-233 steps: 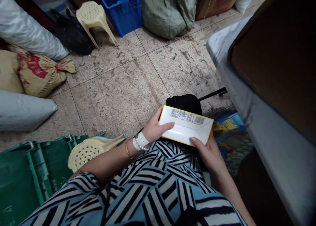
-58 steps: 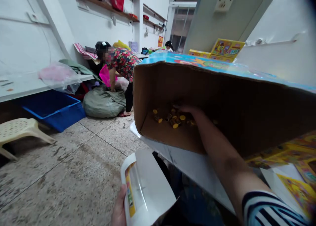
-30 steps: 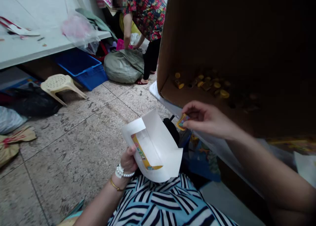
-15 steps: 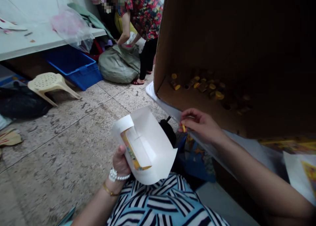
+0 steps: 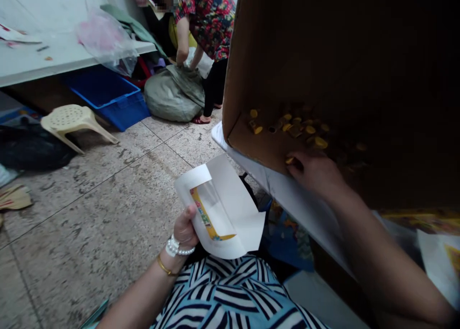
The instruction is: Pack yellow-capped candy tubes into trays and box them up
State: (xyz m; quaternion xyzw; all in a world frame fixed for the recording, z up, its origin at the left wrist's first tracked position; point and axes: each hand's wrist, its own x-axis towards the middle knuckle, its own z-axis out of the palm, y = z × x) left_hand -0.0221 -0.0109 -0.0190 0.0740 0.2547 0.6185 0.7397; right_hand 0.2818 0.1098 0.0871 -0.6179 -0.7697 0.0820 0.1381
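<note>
My left hand (image 5: 185, 227) grips the left edge of an open white paper box (image 5: 246, 195) in front of my lap. The box has a window cut-out and a yellow printed strip; its inside faces up. My right hand (image 5: 316, 173) is just inside the mouth of a large cardboard carton (image 5: 258, 152), its fingers closed on a small yellow piece (image 5: 289, 161). Only part of that piece shows between the fingertips. Further in lie several small cylinders (image 5: 309, 129) with yellow tops, some tipped over. The carton's right side is dark.
The carton rests on a white tabletop (image 5: 266, 175). A cream plastic stool (image 5: 72, 120) and a blue crate (image 5: 118, 106) stand at the left. Behind, a person in a flowered top (image 5: 208, 22) bends over a grey-green sack (image 5: 174, 94). Another white printed sheet (image 5: 436, 257) lies at lower right.
My right hand has moved up and to the right, from beside the carton's edge to inside its mouth. My left hand and the paper box have shifted slightly right.
</note>
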